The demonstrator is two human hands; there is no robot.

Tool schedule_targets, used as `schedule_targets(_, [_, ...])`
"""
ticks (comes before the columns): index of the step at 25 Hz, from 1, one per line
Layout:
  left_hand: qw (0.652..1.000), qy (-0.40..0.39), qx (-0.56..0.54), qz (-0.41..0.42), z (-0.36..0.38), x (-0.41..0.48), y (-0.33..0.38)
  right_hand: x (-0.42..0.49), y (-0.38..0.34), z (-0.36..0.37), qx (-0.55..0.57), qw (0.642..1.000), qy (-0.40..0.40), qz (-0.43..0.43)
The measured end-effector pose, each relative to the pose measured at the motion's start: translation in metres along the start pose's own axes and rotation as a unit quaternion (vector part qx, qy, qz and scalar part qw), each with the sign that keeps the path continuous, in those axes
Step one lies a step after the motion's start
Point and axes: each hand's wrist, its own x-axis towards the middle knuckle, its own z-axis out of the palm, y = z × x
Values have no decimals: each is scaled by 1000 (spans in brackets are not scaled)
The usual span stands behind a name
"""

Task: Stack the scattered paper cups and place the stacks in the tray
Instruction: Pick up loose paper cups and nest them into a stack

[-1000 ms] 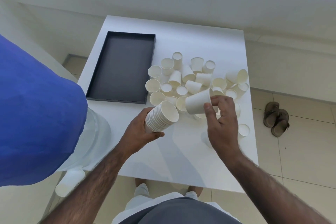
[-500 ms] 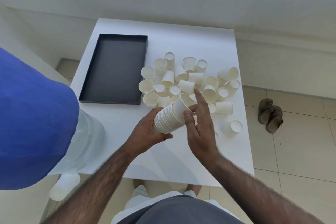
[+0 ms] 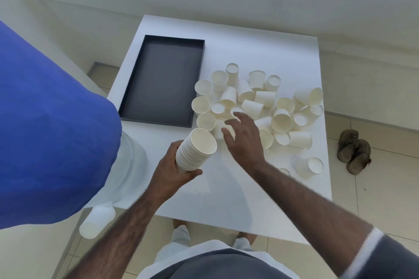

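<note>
Stacked white paper cups [image 3: 196, 149], lengthened by one, are gripped in the left hand [image 3: 172, 173]; the right hand [image 3: 243, 140], now empty with fingers spread, is extended toward scattered cups [image 3: 281, 120] on the white table [image 3: 226, 188], toward its right edge.

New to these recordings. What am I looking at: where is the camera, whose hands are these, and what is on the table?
There is no machine: a person works with bare hands, and the one camera sits on their head, looking down. The left hand grips a tilted stack of nested paper cups. The right hand is open, fingers spread above the loose paper cups scattered on the white table; whether it touches one is unclear. The black tray left of them holds nothing yet. A pair of sandals lies on the floor.
</note>
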Motion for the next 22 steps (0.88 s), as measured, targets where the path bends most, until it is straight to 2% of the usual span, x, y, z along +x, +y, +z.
schedule_targets(3, [1000,9,2,-9,-12,-1,-6,33,5,40,-202,967,-130,-83])
schedule_targets(6, [1000,15,4,-9,-20,-1,-9,46,12,70,-294,930,-173,-135])
schedule_targets(13, [1000,23,2,-14,-23,1,-10,37,30,64,-244,952,-88,-161])
schedule_targets(22, [999,38,21,-19,-18,-14,-5,50,29,87,-295,928,-108,-199])
